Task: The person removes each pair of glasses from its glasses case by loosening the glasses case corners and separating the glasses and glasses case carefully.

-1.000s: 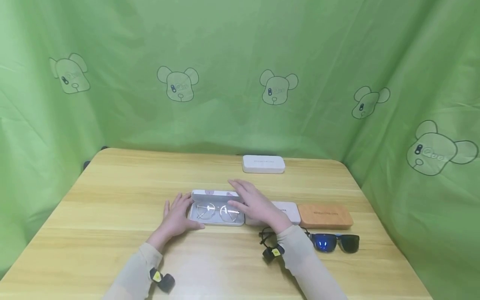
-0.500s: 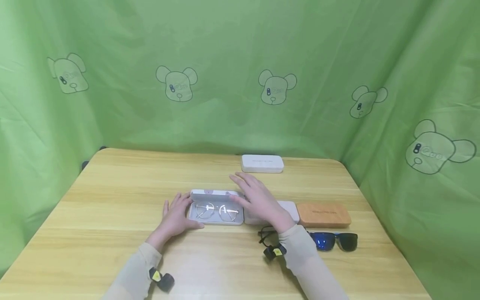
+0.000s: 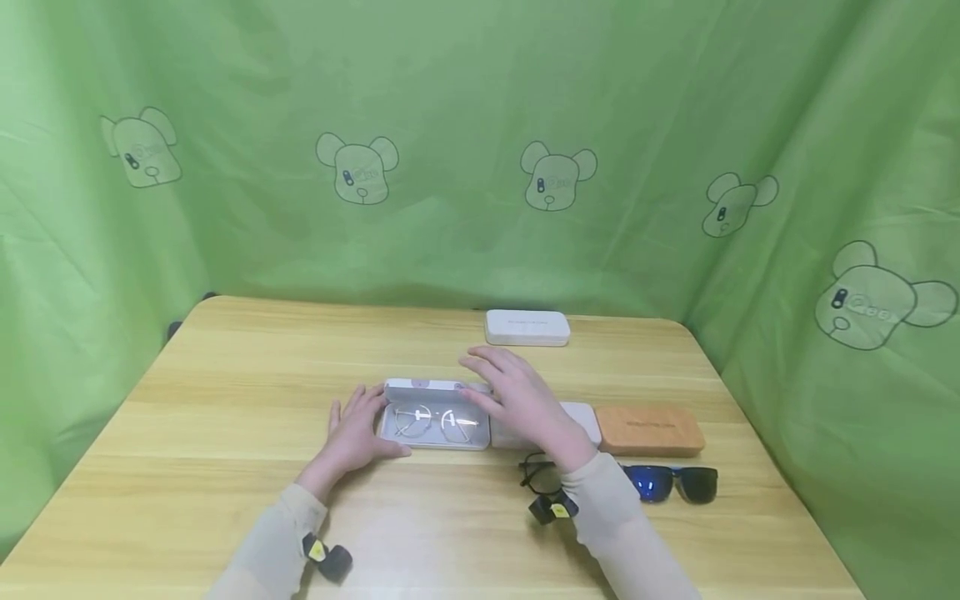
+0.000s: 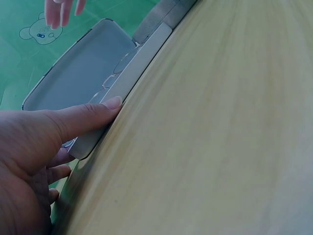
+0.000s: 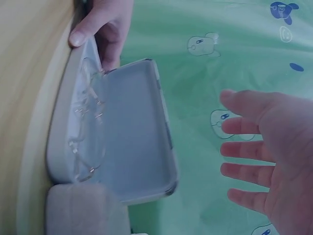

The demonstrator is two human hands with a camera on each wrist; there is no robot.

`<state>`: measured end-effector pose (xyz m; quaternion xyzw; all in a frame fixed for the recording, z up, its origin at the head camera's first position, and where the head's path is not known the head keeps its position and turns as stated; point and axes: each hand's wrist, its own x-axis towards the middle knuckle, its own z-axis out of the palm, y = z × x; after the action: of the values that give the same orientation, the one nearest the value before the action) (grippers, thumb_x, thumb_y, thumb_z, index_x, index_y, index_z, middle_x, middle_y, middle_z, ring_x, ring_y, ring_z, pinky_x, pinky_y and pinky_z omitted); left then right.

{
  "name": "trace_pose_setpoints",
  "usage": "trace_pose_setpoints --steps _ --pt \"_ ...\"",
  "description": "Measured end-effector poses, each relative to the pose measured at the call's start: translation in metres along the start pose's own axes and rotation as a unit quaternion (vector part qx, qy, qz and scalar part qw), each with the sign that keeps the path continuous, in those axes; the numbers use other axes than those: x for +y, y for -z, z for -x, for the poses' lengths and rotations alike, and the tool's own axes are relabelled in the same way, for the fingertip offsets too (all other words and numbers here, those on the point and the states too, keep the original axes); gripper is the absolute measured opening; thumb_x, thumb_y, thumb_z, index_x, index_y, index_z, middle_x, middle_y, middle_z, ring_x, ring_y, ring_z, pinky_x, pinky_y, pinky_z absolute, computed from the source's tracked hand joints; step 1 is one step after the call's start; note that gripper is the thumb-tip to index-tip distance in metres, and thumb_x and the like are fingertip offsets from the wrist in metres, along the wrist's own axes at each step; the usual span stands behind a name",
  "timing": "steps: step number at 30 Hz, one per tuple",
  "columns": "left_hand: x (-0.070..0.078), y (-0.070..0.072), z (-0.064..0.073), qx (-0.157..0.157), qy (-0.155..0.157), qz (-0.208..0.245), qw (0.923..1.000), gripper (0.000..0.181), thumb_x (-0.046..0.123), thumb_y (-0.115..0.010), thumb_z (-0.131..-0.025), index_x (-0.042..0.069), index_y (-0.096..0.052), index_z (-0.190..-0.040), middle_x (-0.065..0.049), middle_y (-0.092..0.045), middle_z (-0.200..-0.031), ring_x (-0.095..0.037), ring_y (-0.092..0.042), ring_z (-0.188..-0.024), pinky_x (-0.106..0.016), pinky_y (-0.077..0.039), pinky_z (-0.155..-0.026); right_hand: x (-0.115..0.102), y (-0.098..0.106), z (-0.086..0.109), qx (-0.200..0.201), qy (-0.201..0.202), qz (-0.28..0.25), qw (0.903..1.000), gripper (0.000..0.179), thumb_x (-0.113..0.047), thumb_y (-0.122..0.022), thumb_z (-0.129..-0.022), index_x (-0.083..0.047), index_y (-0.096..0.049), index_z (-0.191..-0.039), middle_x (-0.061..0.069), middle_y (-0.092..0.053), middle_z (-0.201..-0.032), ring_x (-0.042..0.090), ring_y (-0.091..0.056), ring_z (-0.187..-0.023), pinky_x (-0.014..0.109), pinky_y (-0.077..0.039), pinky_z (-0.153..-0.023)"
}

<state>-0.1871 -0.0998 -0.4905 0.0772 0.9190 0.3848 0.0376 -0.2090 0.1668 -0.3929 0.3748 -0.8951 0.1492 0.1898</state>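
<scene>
An eyeglass case (image 3: 411,393) stands with its lid raised, grey inside, patterned outside. Round thin-framed eyeglasses (image 3: 412,422) lie folded in its base. My left hand (image 3: 355,439) grips the case's left end; in the left wrist view, the thumb (image 4: 93,117) presses the front wall while the other fingers reach behind. Over the case's right end hovers my right hand (image 3: 522,400), its fingers extended. The right wrist view shows that hand (image 5: 274,147) apart from the lid (image 5: 137,132), holding nothing.
A pale case (image 3: 585,417) touches the opened one on its right, partly hidden by my right hand. Beside it lies a wood-look case (image 3: 651,431). Dark-framed glasses (image 3: 542,477) and blue-lensed sunglasses (image 3: 697,485) lie in front. A white case (image 3: 527,327) sits near the back edge.
My right hand has lifted slightly and shifted a little away from the lid. The left hand keeps its hold, and the case and eyeglasses stay put.
</scene>
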Motion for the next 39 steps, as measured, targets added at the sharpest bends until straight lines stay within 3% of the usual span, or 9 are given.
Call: trace_pose_setpoints --steps 5,9,24,39 --pt "-0.001 -0.001 -0.001 0.000 -0.002 -0.001 1.0000 0.104 0.041 -0.089 -0.058 0.011 -0.043 -0.146 -0.012 -0.027 -0.160 -0.041 -0.008 -0.151 -0.065 0.013 -0.117 -0.007 0.003 -0.005 0.044 0.040 0.008 0.9982 0.035 -0.024 -0.075 -0.084 -0.009 -0.067 -0.114 0.013 -0.064 -0.127 0.030 -0.061 -0.118 0.046 -0.049 -0.105" --pt "-0.002 -0.001 -0.002 0.002 -0.005 -0.002 1.0000 0.104 0.041 -0.089 -0.058 0.012 -0.043 -0.146 -0.012 -0.028 -0.160 -0.042 -0.009 -0.150 -0.067 0.012 -0.116 -0.015 0.003 -0.009 0.048 0.052 0.003 0.9975 0.029 -0.024 -0.075 -0.083 -0.009 -0.068 -0.107 0.012 -0.066 -0.124 0.029 -0.062 -0.117 0.044 -0.049 -0.105" --pt "0.000 0.002 0.000 -0.003 -0.008 -0.007 0.9999 0.102 0.043 -0.089 -0.059 0.012 -0.043 -0.146 -0.012 -0.028 -0.160 -0.042 -0.009 -0.150 -0.067 0.012 -0.116 -0.030 -0.021 -0.011 -0.074 -0.001 0.008 0.9972 0.029 -0.032 -0.070 -0.088 -0.014 -0.069 -0.111 0.010 -0.059 -0.137 0.029 -0.054 -0.129 0.046 -0.041 -0.113" --pt "-0.001 0.003 0.000 -0.005 -0.008 -0.008 0.9999 0.102 0.044 -0.088 -0.060 0.011 -0.043 -0.145 -0.012 -0.028 -0.160 -0.042 -0.009 -0.150 -0.066 0.012 -0.117 -0.033 -0.045 -0.008 -0.114 -0.017 0.014 0.9933 0.023 -0.027 -0.071 -0.087 -0.012 -0.069 -0.104 0.016 -0.053 -0.142 0.033 -0.049 -0.132 0.052 -0.035 -0.116"
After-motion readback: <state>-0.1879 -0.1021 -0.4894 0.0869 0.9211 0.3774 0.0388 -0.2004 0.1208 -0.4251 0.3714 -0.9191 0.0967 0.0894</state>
